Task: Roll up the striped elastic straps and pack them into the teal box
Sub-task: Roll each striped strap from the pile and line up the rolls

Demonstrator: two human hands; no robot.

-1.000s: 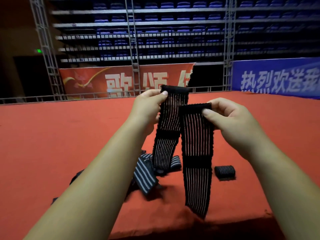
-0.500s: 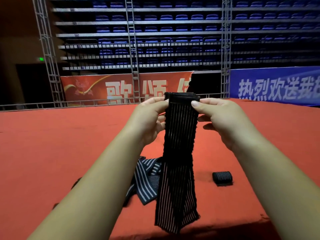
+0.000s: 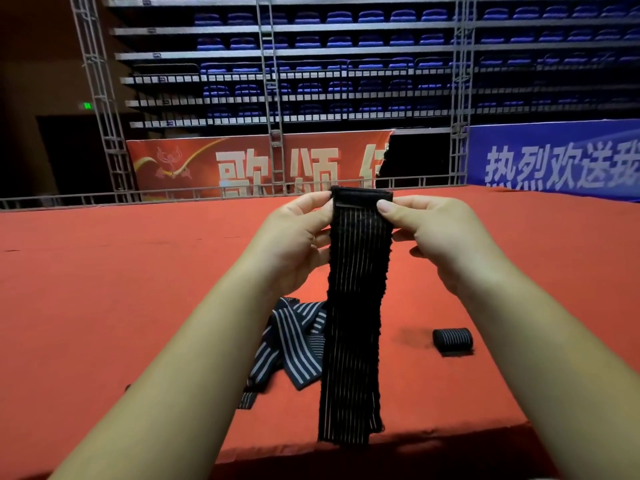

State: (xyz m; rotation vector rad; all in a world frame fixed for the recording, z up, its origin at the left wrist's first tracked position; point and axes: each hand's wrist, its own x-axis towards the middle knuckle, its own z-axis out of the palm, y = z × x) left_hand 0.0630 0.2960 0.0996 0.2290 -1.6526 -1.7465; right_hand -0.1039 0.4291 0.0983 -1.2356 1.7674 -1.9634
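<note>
- Rows of blue seats point(image 3: 346, 39) rise behind a red banner point(image 3: 242, 164) and a blue banner point(image 3: 554, 161); nearer lies a worktop point(image 3: 104, 289) covered in red cloth.
- Both hands are raised above it, one strap's width apart. The left hand point(image 3: 294, 244) pinches one top corner of the striped strap point(image 3: 356, 306), and the right hand point(image 3: 443, 237) pinches the other.
- The strap hangs straight down from that grip to about the worktop's front edge. Whether it touches the cloth cannot be told.
- This looks like the start of a roll. The top edge should stay square between the thumbs.
- The first turn should be tight, with even pull on both sides. A slack or skewed start would probably let the edges step sideways into a cone.
- The strap is black with thin pale stripes running lengthwise and a plain dark band across the top. It seems to be doubled, and its slightly frilled edges suggest limp, stretchy cloth.
- One rolled strap point(image 3: 452, 339) lies on the worktop to the right, and the loose straps point(image 3: 294, 344) are heaped behind the hanging one.
- No teal box is in view.
</note>
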